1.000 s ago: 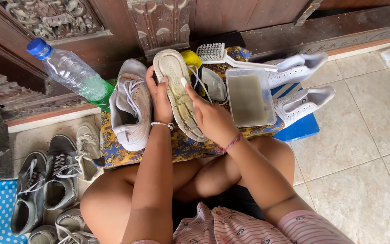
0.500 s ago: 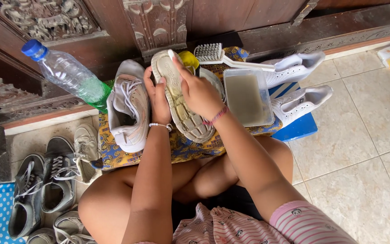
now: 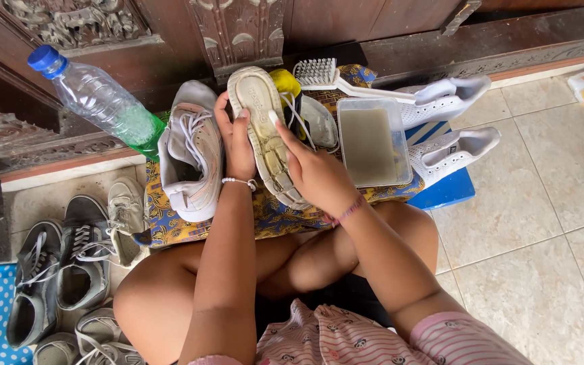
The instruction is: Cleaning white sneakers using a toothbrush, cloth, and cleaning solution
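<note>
A dirty white sneaker [image 3: 259, 115] is turned sole-up in front of me, its yellowed tread showing. My left hand [image 3: 235, 138] grips its left edge, a white bead bracelet on the wrist. My right hand [image 3: 312, 172] rests on the sole's right side, the forefinger pressed along the tread. Its mate, a worn white sneaker [image 3: 190, 159] with loose laces, lies upright just left of my left hand on a patterned yellow and blue cloth [image 3: 170, 226].
A plastic water bottle [image 3: 96, 98] leans at the left. A clear tub of murky liquid [image 3: 372, 142], a white brush [image 3: 326, 74] and two clean white sneakers [image 3: 451, 128] lie right. Grey sneakers [image 3: 55, 270] crowd the lower left. A carved wooden door stands behind.
My right hand slid down from the sole's upper part to its right side. The sole-up sneaker tipped a little further away from me.
</note>
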